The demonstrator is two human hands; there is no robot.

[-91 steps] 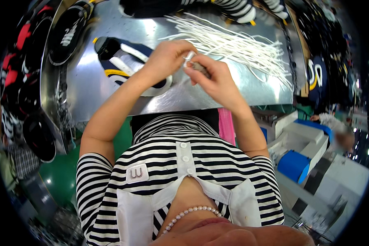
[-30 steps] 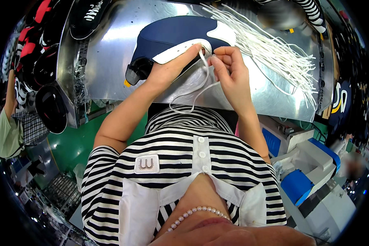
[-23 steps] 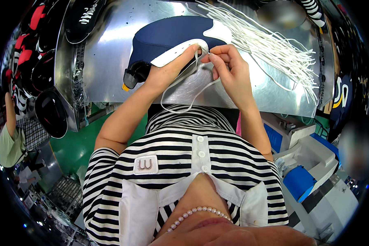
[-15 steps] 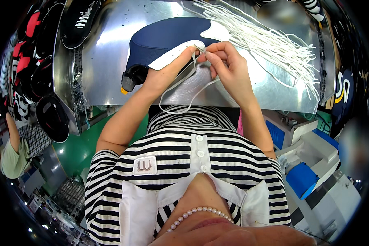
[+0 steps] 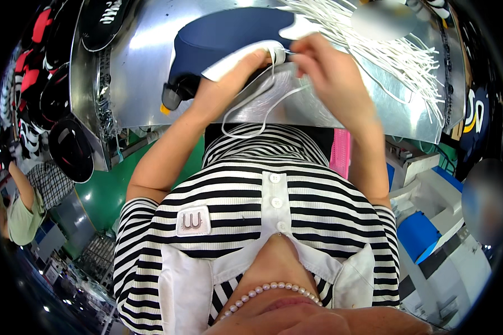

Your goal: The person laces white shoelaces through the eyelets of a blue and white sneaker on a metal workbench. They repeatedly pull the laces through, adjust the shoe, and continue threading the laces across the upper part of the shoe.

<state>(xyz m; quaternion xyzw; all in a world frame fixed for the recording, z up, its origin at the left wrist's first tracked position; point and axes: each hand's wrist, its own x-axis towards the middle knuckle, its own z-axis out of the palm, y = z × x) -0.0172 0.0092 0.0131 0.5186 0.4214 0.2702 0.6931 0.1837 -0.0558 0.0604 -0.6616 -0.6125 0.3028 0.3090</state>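
White shoelace (image 5: 262, 106): one end pinched at the white edge of the navy shoe upper (image 5: 229, 42), rest hangs in a loop off the near edge of the worktop (image 5: 140, 72), down over the striped shirt.

Left hand (image 5: 229, 89): grip clenched on the upper's white edge, thumb and fingers clamping it right where the lace end sits. Lace runs out directly below this hand.

Right hand (image 5: 330, 78): grip closed on the lace tip, fingertips just beside the left hand's fingertips, nearly touching. Exact pinch is small and partly hidden by the fingers.

Upper lies flat on the metal worktop, toe end pointing left, dark with a yellow tip there.

Bundle of loose white shoelaces (image 5: 397, 50) spread on the worktop behind and right of the right hand, close to it.

Black shoe uppers (image 5: 72, 148) are stacked along the left edge. Another person's arm (image 5: 22, 187) far left, well apart.
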